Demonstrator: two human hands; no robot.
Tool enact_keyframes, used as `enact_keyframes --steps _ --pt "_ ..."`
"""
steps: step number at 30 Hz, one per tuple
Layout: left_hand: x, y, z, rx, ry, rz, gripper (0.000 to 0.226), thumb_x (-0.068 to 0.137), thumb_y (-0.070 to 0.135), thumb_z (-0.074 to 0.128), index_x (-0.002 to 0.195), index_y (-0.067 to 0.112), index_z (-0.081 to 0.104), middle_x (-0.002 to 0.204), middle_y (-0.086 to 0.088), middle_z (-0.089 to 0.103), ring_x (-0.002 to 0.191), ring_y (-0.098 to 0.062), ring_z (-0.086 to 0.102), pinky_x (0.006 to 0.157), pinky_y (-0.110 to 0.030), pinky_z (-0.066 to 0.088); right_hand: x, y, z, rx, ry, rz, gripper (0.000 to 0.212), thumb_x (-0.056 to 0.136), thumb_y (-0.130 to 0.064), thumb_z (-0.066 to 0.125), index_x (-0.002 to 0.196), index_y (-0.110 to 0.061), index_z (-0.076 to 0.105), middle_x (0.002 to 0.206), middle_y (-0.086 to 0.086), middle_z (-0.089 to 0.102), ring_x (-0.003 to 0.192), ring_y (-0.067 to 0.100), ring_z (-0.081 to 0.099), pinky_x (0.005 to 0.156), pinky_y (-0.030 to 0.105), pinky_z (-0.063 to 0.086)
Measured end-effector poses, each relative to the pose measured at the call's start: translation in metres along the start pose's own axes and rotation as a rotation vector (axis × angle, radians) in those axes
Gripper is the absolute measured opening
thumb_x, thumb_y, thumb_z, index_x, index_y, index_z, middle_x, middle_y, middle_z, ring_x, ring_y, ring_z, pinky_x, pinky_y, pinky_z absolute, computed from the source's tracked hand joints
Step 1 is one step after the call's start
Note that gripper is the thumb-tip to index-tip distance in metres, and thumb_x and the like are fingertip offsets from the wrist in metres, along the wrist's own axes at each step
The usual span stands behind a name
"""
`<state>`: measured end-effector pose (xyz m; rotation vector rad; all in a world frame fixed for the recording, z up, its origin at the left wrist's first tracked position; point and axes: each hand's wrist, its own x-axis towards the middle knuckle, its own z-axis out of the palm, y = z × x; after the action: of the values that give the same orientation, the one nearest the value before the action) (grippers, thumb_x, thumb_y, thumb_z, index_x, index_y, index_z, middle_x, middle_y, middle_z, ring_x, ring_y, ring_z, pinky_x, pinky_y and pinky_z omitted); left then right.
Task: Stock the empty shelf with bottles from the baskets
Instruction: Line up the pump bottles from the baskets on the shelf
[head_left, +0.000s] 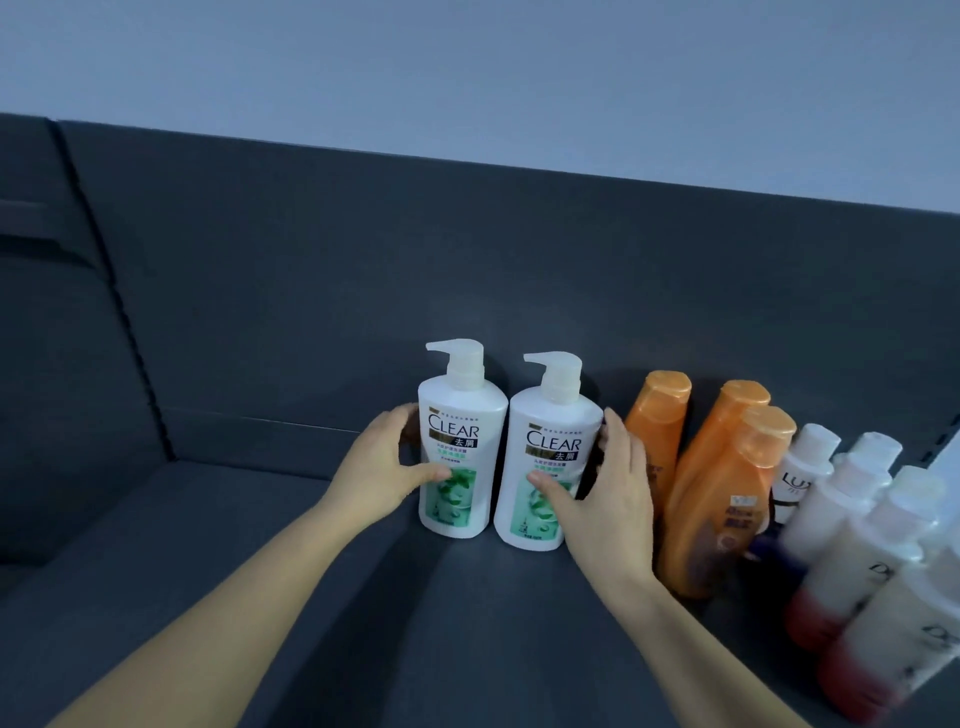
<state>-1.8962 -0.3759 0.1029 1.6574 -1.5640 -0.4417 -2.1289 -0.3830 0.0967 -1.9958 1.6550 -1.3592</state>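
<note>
White pump bottles stand paired on my shelf (260, 571): left grip (387, 462) clasps one (460, 447), right grip (608, 499) the other (545, 467).

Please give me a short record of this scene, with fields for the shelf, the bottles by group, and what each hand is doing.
surface: dark grey shelf, bare on its left part
pump bottles: two white CLEAR bottles, left one and right one, upright, side by side
orange bottles: three, right of the pump bottles, leaning
white bottles with red bases: a row at the far right, blurred
left hand: wrapped around the left CLEAR bottle
right hand: wrapped around the right CLEAR bottle
baskets: not in view
</note>
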Motion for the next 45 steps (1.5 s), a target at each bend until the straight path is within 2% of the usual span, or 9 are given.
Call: enact_keyframes --steps 3,5,10,14,18,24,30,37,45 --pt "-0.020 -0.003 -0.015 0.212 0.034 0.003 0.075 0.077 0.034 0.078 0.141 0.017 0.043 0.125 0.000 0.053 0.119 -0.014 0.051 0.097 -0.028 0.042 -0.009 -0.013 -0.005 -0.041 0.170 -0.223 0.074 0.076 -0.029 0.082 0.137 -0.006 0.047 0.127 0.012 0.053 0.117 0.020 0.044 0.100 0.029 0.038" --pt "-0.037 -0.007 -0.027 0.373 0.042 0.009 0.072 0.083 0.037 0.072 0.144 0.014 0.041 0.130 -0.001 0.050 0.123 -0.017 0.048 0.101 -0.029 0.041 -0.016 -0.020 -0.001 -0.025 0.118 -0.327 0.063 0.078 -0.026 0.081 0.131 -0.007 0.053 0.122 0.010 0.056 0.114 0.022 0.048 0.098 0.034 0.043" --pt "-0.096 -0.024 -0.064 0.728 -0.002 -0.096 0.066 0.089 0.044 0.061 0.145 0.016 0.040 0.135 -0.001 0.049 0.126 -0.020 0.044 0.115 -0.037 0.026 -0.047 -0.046 0.023 -0.050 -0.272 -0.514 0.053 0.077 -0.025 0.079 0.125 -0.013 0.059 0.120 0.004 0.059 0.111 0.025 0.056 0.094 0.041 0.050" --pt "-0.159 -0.039 -0.100 0.908 0.030 -0.242 0.064 0.091 0.046 0.058 0.143 0.015 0.039 0.140 -0.001 0.046 0.132 -0.020 0.040 0.117 -0.037 0.021 -0.078 -0.078 0.045 -0.124 -0.597 -0.591 0.058 0.090 -0.036 0.065 0.141 -0.015 0.046 0.141 0.001 0.048 0.130 0.022 0.044 0.109 0.034 0.037" --pt "-0.227 -0.052 -0.136 1.012 0.073 -0.404 0.063 0.090 0.044 0.060 0.141 0.015 0.039 0.138 -0.003 0.048 0.132 -0.022 0.040 0.112 -0.037 0.029 -0.115 -0.118 0.065 -0.128 -0.788 -0.684 0.061 0.095 -0.038 0.057 0.148 -0.018 0.035 0.151 -0.001 0.039 0.139 0.020 0.034 0.114 0.035 0.029" --pt "-0.329 -0.079 -0.182 1.064 0.111 -0.689 0.066 0.087 0.041 0.062 0.142 0.017 0.036 0.140 -0.003 0.047 0.132 -0.023 0.040 0.109 -0.036 0.033 -0.180 -0.182 0.091 -0.074 -0.962 -0.861 0.064 0.097 -0.039 0.055 0.152 -0.019 0.029 0.158 0.001 0.030 0.146 0.022 0.025 0.116 0.035 0.024" --pt "-0.412 -0.105 -0.223 1.037 0.146 -0.899 0.062 0.085 0.046 0.064 0.136 0.019 0.042 0.134 -0.002 0.052 0.124 -0.022 0.048 0.100 -0.033 0.040 -0.252 -0.246 0.124 -0.014 -1.094 -0.998 0.064 0.095 -0.039 0.058 0.151 -0.020 0.033 0.155 -0.001 0.035 0.144 0.020 0.027 0.116 0.034 0.026" --pt "-0.470 -0.162 -0.257 0.957 0.139 -1.016 0.061 0.086 0.043 0.064 0.137 0.017 0.043 0.130 -0.004 0.054 0.121 -0.023 0.049 0.097 -0.034 0.043 -0.332 -0.299 0.181 -0.087 -1.245 -1.021 0.057 0.094 -0.041 0.057 0.145 -0.021 0.040 0.146 -0.001 0.044 0.137 0.022 0.037 0.111 0.037 0.034" --pt "-0.506 -0.237 -0.264 0.824 0.040 -1.084 0.049 0.088 0.037 0.062 0.129 0.015 0.047 0.128 -0.006 0.053 0.121 -0.025 0.049 0.094 -0.036 0.043 -0.398 -0.310 0.249 -0.231 -1.399 -0.965 0.058 0.093 -0.040 0.058 0.145 -0.022 0.040 0.145 0.001 0.047 0.135 0.024 0.041 0.108 0.038 0.037"
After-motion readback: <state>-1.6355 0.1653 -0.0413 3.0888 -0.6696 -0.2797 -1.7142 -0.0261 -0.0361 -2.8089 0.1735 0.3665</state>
